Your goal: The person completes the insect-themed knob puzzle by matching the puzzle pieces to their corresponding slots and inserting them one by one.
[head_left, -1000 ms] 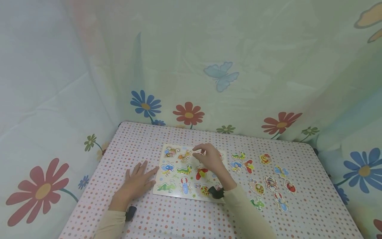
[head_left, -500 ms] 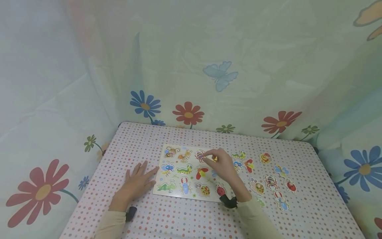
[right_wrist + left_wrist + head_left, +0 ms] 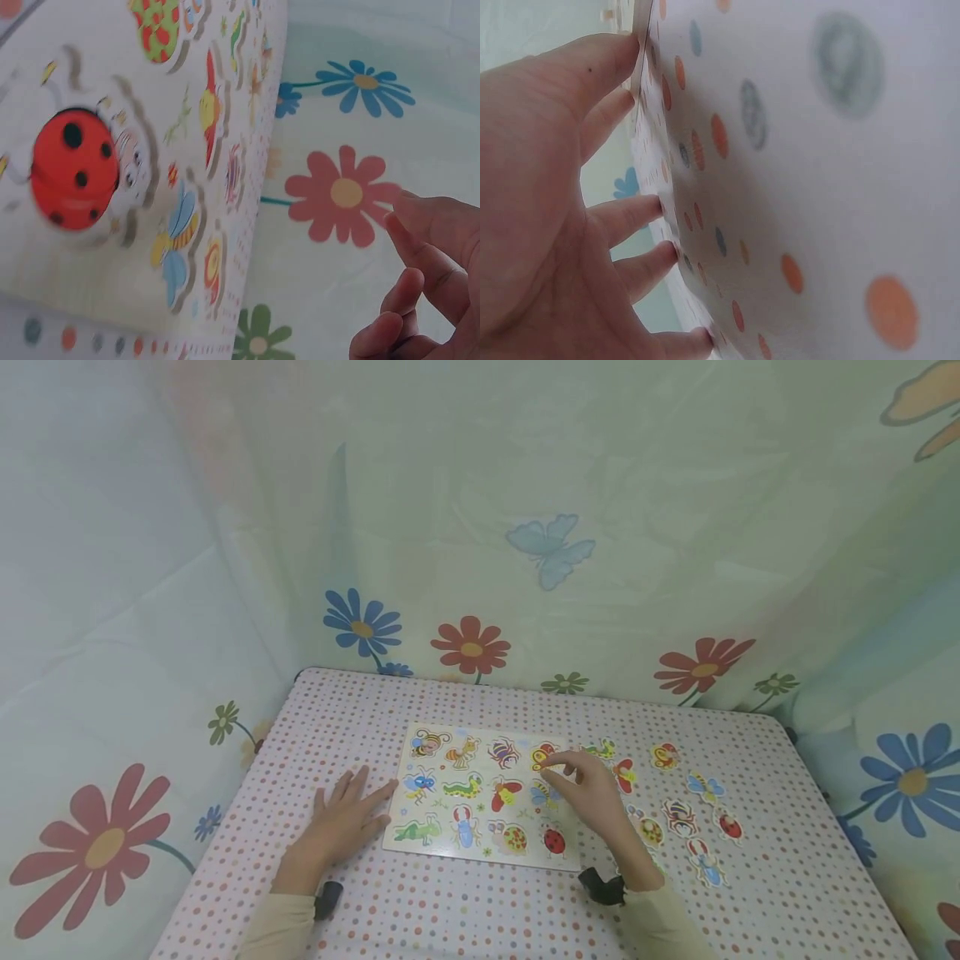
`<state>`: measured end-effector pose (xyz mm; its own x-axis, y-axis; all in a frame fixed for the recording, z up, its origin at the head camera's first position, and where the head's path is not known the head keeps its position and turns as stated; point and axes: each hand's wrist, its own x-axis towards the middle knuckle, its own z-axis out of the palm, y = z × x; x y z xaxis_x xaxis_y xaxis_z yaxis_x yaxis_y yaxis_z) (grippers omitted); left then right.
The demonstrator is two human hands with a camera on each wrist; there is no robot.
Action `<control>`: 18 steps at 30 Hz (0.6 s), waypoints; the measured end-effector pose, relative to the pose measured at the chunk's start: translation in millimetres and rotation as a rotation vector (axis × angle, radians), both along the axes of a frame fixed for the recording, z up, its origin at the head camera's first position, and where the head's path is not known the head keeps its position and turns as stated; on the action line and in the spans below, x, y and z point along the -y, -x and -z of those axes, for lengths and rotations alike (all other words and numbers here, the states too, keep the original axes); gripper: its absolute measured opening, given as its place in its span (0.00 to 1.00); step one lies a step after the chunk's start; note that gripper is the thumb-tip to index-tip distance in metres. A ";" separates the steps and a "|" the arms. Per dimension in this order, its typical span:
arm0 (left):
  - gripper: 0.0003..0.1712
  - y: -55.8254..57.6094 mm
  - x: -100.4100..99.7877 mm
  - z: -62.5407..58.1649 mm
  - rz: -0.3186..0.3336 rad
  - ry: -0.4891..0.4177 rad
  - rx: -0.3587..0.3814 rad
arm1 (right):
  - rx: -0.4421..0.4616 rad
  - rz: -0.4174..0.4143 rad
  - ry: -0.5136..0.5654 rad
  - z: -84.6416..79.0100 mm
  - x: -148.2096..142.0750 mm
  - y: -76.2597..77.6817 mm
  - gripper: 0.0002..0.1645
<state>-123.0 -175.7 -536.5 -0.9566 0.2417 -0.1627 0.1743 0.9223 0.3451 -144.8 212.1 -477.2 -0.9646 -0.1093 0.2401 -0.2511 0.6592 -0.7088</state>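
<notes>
A pale board (image 3: 482,745) with rows of insect pictures lies on the table; it looks like a children's puzzle. My left hand (image 3: 341,818) rests flat at its left side, fingers spread. In the left wrist view the tip of my left hand (image 3: 562,187) nearest the board touches its edge. Above the board's right side hovers my right hand (image 3: 596,793), thumb and forefinger near each other by the butterfly picture (image 3: 542,756). The right wrist view shows nothing held in the right hand (image 3: 439,277), its other fingers loosely bent, with the ladybug picture (image 3: 75,169) on the board beyond.
Loose insect pieces lie right of the board, among them a stag beetle piece (image 3: 705,864), a spider piece (image 3: 679,818), a ladybug piece (image 3: 729,827) and a dragonfly piece (image 3: 707,787). The dotted table (image 3: 465,910) meets a flowered curtain (image 3: 420,527) behind.
My right hand has moved right across the board, from its upper middle to its right edge, uncovering the spider, butterfly and ladybug pictures. My left hand has stayed put.
</notes>
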 end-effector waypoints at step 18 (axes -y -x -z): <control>0.33 -1.8 0.9 -1.8 0.013 -0.012 -0.010 | 0.016 0.232 -0.092 16.8 -89.2 -23.8 0.13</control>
<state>-121.2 -176.6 -534.7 -0.9548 0.2564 -0.1503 0.1901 0.9157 0.3541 -121.1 301.2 -493.9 -0.9700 0.0942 0.2240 -0.0752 0.7601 -0.6454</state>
